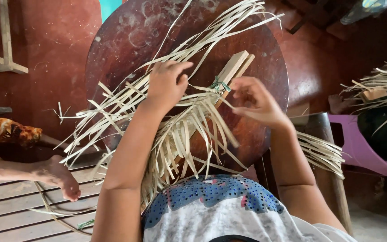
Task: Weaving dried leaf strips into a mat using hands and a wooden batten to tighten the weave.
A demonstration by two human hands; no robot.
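A round dark wooden table [113, 49] carries a spread of pale flat cane strips [113, 107] bound along two wooden slats [234, 67] with a green tie [220, 84]. My left hand [166, 83] presses down on the strips near the middle of the table, fingers bent. My right hand [258, 101] pinches a single strip beside the green tie, just right of the slats. Loose strip ends hang over the near edge of the table above my patterned shirt.
Another person's bare foot [61, 177] rests on wooden floor planks at the left. A second bundle of strips [321, 152] lies on a wooden stool at my right. A pink plastic seat [359, 148] and more strips [381, 83] sit at the far right.
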